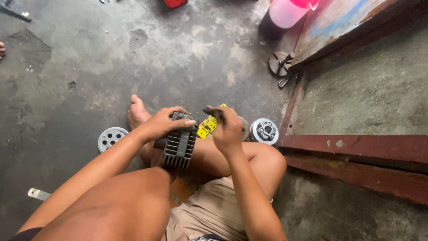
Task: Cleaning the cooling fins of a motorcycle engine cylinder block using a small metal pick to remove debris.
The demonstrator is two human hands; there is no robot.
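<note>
Bare knees frame the finned cylinder (179, 145), gripped over the lap by the left hand (164, 124), while right hand (227, 129), beside it, pinches a dark tool (214, 112); a slip could drop the cylinder onto the foot (136, 114).

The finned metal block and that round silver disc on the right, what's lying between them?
In the head view, a yellow package and the right hand lie between the finned metal block and the round silver disc.

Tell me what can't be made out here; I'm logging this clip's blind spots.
- Head view: dark tool in the right hand, blurred and mostly covered by fingers.
- Finned metal cylinder: its top hidden under the left hand.
- Pink container: cut off by the top edge.
</note>
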